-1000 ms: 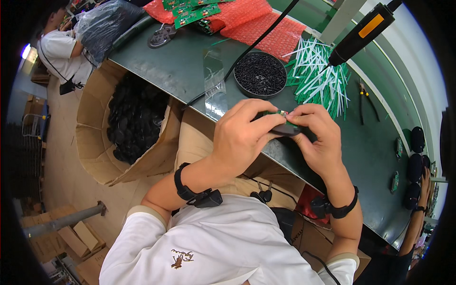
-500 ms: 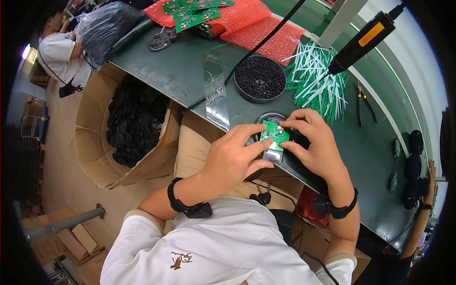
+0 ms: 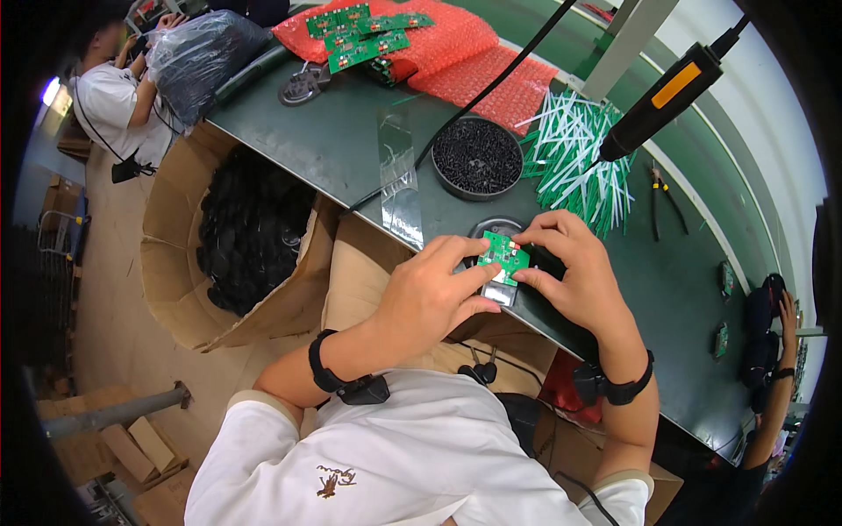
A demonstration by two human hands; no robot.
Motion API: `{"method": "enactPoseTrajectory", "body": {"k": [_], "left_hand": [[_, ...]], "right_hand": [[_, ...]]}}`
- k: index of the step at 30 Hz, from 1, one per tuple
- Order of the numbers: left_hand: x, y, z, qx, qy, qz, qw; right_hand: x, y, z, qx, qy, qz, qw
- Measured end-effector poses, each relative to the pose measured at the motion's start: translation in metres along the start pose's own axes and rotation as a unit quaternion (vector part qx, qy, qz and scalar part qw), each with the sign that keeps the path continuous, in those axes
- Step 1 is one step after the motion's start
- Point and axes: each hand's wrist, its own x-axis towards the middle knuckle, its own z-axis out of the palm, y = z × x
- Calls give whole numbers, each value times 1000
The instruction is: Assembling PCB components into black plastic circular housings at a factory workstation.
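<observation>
Both hands are half curled, fingertips gripping a green circuit board (image 3: 502,252) — the left hand (image 3: 428,285) at its left side, the right hand (image 3: 574,267) pinching its right. The board lies over a black casing (image 3: 500,224) by the table's (image 3: 320,136) front edge; whether it is seated cannot be told. Lining it up looks like the step in hand; the next move calls for light, even finger pressure. Beyond sit a round dish (image 3: 476,156) of small black pieces, green-and-white strips (image 3: 579,158), and — toward the table's far edge — pliers (image 3: 660,182).
</observation>
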Motion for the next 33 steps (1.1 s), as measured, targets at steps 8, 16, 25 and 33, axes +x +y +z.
{"method": "enactPoseTrajectory", "body": {"k": [8,16,25,33], "left_hand": [[19,-10,-6,-58,-19,3,998],[96,-68,3,122,-9,-22,992],[105,-72,12,165,-26,-44,985],[107,-73,1,20,70,-19,997]], "right_hand": [[-1,-1,-7,-23,1,22,999],[14,32,-34,69,292,173,938],[82,45,-74,349,289,69,889],[63,-11,-60,495,176,-19,851]]}}
